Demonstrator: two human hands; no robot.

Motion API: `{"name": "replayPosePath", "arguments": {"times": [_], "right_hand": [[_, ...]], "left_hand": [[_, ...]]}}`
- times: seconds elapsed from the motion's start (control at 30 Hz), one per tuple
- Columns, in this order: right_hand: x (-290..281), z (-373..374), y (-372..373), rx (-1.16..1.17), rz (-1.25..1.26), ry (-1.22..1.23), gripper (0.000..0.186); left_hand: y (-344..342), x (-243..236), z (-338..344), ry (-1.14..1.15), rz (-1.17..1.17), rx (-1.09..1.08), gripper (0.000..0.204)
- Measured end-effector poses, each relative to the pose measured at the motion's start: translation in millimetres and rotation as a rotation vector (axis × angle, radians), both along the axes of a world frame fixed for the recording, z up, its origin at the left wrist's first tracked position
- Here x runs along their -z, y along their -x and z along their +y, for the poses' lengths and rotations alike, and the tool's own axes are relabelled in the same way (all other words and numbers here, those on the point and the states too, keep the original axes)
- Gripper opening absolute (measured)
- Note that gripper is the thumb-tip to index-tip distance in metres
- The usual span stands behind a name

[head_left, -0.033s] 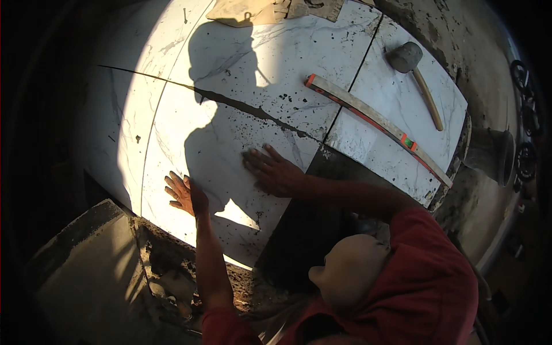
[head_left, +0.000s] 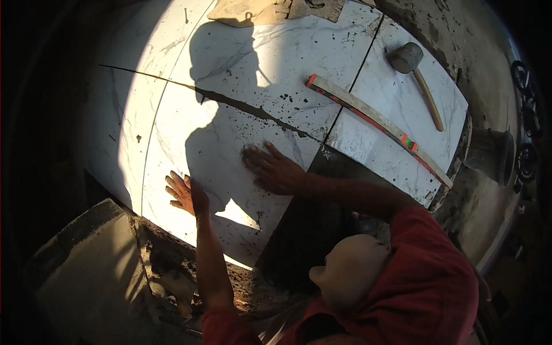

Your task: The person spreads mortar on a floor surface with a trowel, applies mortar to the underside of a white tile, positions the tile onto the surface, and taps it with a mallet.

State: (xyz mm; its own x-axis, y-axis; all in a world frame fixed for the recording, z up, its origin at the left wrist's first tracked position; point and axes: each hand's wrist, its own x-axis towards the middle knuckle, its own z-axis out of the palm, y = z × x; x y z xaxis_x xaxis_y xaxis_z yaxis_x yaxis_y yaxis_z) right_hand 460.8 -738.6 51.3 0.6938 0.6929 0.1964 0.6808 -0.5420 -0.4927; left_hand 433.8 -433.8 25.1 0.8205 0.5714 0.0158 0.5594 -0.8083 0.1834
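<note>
While a grey concrete slab (head_left: 86,270) sits at far L, just below the tiles' edge, the person's L hand (head_left: 188,194) lies flat nearby, fingers spread, on a lg. white marbled tile (head_left: 224,164), partly in sun, partly under the person's shadow. That tile is btwn a thin joint on its L and a dark strip (head_left: 345,167) on its R; it's the piece being worked. Nothing's in the L hand: no grasp, palm down.

Along the tile's top edge runs a dark, uneven gap (head_left: 241,108), wider mid-way, thinning out toward L, w/ crumbs scattered nearby. R hand (head_left: 275,171) is also empty & unclenched, laid flat on the same tile, below that gap, nearer its R edge.

Step in hand, my read: setting the tile by hand, i.e. pressing or nudging it; can't tell which from a still. Next move prob. calls for even pressure thru both palms & a close eye on that gap, since it isn't uniform.

Further R, a spirit level (head_left: 371,115) w/ red trim lies diagonally over the joint btwn two neighboring tiles, untouched. Beyond it, a mallet (head_left: 405,57), dark head, wooden handle, rests on the R-hand tile, also unused; both within easy reach for a check or tap, I'd guess. Dark bucket (head_left: 489,155) at far R.
</note>
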Motion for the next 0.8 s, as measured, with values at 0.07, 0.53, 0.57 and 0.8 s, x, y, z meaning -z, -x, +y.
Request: {"name": "replayPosePath", "arguments": {"times": [0.07, 0.53, 0.57, 0.8], "right_hand": [[0, -2, -8, 0.042, -0.047, -0.012, 0.060], [-12, -10, -12, 0.072, -0.051, -0.033, 0.060], [-12, -9, -12, 0.072, -0.065, -0.076, 0.060], [-8, -32, 12, 0.061, 0.248, -0.239, 0.054]], "left_hand": [[2, -1, -2, 0.021, -0.005, -0.002, 0.067], [0, -6, -8, 0.023, 0.046, -0.009, 0.065], [0, -8, -8, 0.026, 0.040, -0.023, 0.065], [-3, -11, -4, 0.003, 0.007, -0.047, 0.063]]}}
